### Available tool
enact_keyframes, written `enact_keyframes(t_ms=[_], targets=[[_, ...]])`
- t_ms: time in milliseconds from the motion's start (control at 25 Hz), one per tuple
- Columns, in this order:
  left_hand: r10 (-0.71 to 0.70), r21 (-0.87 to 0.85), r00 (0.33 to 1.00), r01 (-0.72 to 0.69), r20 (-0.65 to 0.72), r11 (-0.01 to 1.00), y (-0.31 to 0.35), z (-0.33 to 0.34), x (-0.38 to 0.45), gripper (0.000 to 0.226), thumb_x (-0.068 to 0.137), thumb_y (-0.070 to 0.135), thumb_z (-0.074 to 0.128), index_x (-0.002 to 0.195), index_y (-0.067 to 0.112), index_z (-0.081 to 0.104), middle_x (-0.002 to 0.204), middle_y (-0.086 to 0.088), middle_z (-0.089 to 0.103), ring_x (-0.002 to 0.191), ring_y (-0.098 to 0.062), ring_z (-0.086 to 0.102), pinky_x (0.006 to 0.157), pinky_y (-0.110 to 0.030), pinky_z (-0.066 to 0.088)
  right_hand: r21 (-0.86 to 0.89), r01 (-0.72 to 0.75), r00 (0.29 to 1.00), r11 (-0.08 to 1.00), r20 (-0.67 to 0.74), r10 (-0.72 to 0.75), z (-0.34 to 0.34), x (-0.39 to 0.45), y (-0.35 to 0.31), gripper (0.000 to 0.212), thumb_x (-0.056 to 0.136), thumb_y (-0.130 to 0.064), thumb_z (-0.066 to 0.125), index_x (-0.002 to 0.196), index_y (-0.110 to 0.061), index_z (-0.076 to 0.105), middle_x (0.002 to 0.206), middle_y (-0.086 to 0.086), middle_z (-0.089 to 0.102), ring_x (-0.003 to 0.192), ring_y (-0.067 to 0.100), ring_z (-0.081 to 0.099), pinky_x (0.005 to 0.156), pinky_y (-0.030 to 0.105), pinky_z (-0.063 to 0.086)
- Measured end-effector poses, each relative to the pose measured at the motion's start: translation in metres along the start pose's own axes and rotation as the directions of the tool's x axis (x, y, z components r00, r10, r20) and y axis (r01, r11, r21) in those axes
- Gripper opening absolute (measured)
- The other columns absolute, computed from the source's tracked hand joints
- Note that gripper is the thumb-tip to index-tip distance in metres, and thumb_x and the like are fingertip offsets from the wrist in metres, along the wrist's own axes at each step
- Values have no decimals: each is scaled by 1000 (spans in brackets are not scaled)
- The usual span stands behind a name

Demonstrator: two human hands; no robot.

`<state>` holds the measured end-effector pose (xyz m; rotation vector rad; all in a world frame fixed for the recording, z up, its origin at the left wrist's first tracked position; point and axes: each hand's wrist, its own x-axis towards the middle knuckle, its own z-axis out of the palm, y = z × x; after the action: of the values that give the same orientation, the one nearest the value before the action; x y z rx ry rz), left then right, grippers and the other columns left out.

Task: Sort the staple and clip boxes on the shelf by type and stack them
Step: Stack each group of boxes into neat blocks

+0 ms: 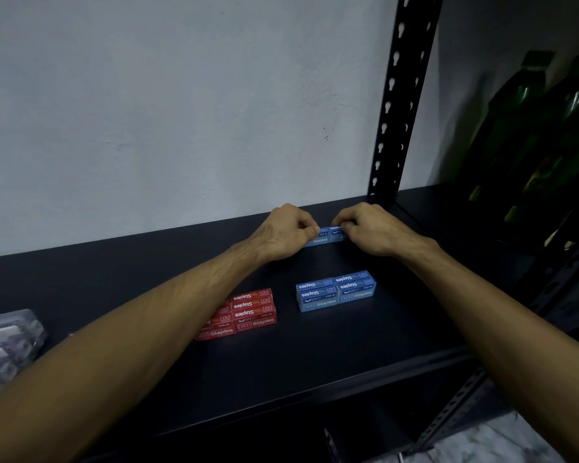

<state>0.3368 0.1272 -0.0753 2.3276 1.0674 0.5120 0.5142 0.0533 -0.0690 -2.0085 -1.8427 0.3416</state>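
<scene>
Both grips pinch the far blue staple boxes at the shelf's 12 o'clock: left hand on their left end, right hand on their right. Nearer sit a blue stack at 3 o'clock and a red stack at 9 o'clock.

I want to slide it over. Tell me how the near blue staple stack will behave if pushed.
The blue stack is several separate small boxes, so it may split apart. It sits low and flat on the smooth dark shelf, so it should slide, not tip. Cardboard probably stays stiff.
</scene>
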Motion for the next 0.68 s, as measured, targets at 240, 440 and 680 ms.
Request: enact_keyframes(t_ms=[240,440,680], targets=[[-21,-40,997,24,78,999,0,-6,-8,15,95,23,59,96,19,73,73,-5,71,63,-10,64,64,-26,54,24,2,998,1000,64,-3,-3,-7,-4,30,97,-15,45,102,-28,71,97,-9,66,90,9,61,76,27,43],[-34,-86,984,50,176,995,2,-12,-21,13,94,18,62,94,15,75,71,3,72,60,-10,66,56,-21,52,75,-6,991,997,135,-4,-8,-20,-8,26,96,-19,50,92,-35,70,94,-15,66,90,0,59,80,27,45],[-11,-125,947,54,322,991,9,-21,-40,13,93,17,63,95,12,75,88,-8,75,63,-12,68,56,-20,53,116,8,970,993,242,-36,-14,-40,-14,23,96,-20,55,87,-34,72,84,-17,69,85,-1,61,80,26,45]])
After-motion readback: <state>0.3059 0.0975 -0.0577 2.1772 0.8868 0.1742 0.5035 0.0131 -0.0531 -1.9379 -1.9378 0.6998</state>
